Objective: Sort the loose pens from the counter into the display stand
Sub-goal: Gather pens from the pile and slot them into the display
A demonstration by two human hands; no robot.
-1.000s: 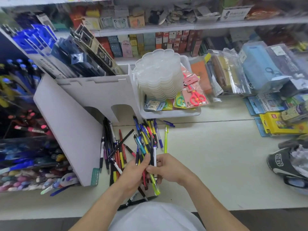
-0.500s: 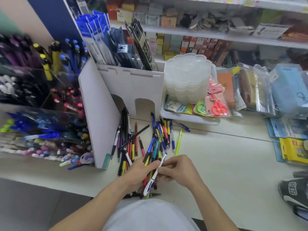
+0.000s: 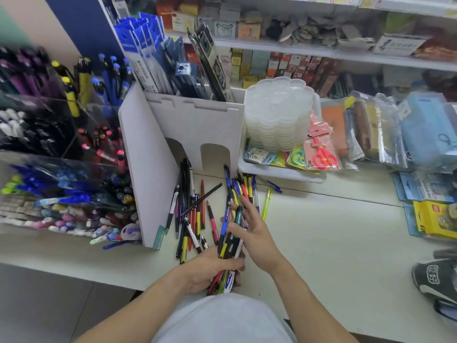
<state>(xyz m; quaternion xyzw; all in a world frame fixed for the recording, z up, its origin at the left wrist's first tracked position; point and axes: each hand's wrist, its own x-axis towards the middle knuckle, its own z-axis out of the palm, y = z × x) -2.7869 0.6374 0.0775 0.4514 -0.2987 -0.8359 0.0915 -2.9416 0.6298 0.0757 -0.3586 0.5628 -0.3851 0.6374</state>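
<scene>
The white bench [image 3: 333, 243] carries a loose pen pile [image 3: 195, 209], a white cardboard stand [image 3: 197, 129], a clear display stand [image 3: 61, 169], a white tray [image 3: 279, 173] and packaged stationery [image 3: 420, 186].

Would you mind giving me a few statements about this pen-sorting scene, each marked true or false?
1. The left hand grips a bundle of pens. True.
2. The right hand rests on the red scissors. False: it is at the bundle, fingers extended; the red scissors lie packaged in the white tray.
3. A lime-green pen lies apart, right of the pile. True.
4. The counter holds no loose pens. False: many loose pens lie beside the white stand.
5. The stack of clear lids sits in the white tray. True.
</scene>
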